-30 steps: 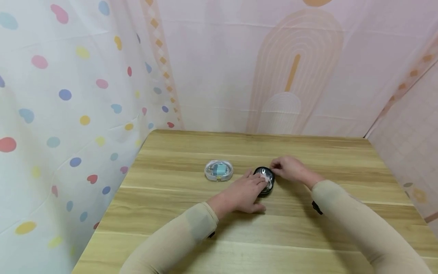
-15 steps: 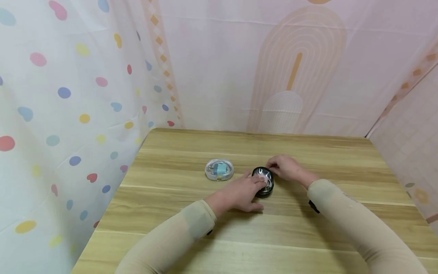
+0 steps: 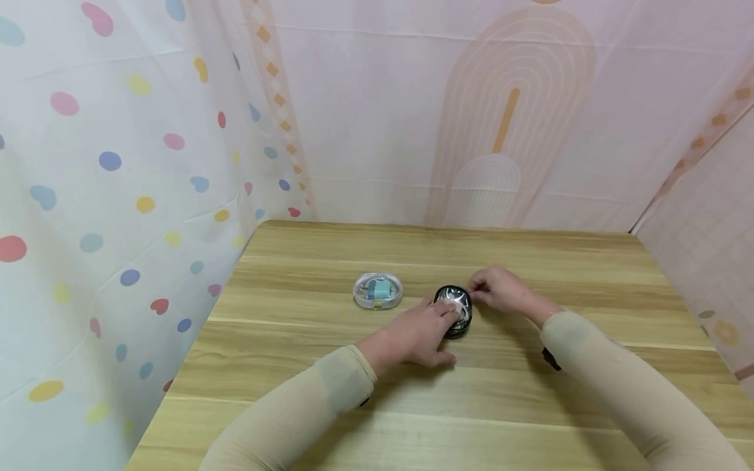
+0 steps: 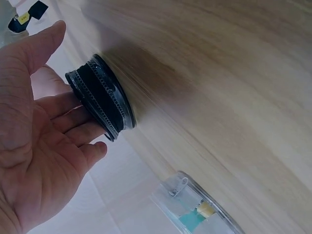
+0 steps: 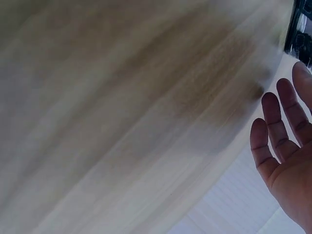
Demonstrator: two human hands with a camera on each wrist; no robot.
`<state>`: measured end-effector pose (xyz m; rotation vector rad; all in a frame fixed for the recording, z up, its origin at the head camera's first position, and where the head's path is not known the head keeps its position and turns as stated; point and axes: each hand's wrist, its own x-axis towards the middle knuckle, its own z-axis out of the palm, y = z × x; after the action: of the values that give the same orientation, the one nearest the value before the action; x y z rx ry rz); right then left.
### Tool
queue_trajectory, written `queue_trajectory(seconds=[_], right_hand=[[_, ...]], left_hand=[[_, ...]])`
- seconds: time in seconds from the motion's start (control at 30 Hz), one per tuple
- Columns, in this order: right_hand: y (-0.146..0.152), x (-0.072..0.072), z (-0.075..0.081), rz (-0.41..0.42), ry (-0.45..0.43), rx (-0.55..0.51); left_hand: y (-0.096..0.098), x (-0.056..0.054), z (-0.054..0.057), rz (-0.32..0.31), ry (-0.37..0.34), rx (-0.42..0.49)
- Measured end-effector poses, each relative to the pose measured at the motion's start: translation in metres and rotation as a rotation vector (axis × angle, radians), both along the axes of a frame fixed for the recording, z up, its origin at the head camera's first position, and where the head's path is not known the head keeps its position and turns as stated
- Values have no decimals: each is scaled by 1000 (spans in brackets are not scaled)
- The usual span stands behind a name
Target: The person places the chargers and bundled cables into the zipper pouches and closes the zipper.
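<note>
A small round black zip case [image 3: 461,313] with a see-through top lies on the table, something white showing inside. My left hand [image 3: 419,332] rests its extended fingers on top of it, the thumb held apart. From the left wrist, the side of the case [image 4: 102,97] shows a black band between two toothed rows. At the case's upper right edge, my right hand [image 3: 501,290] pinches its zipper pull between thumb and forefinger; the pull itself is too small to make out. In the right wrist view the right hand's [image 5: 287,146] other fingers stand apart from the case.
Left of the black case sits a clear oval case [image 3: 377,292] containing a turquoise and grey charger and a cable. Both lie on a wood-grain table [image 3: 294,366]. Patterned curtains [image 3: 377,118] hang behind the table and at its sides.
My right hand moves slightly left toward the black case, then back a little to the right. The left hand keeps its place on top. The clear case has not moved.
</note>
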<state>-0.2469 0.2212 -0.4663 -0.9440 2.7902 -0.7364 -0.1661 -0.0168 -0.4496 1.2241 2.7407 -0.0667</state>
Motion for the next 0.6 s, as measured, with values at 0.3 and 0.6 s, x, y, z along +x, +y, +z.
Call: queue_trajectory(seconds=[0.3,0.6], right_hand=[[2,10,-2,-28,-113,-61],[2,15,-3,-39,-142,-55]], left_hand=[[3,1,-1,10,11,-24],[2,2,-4,-6,30,-11]])
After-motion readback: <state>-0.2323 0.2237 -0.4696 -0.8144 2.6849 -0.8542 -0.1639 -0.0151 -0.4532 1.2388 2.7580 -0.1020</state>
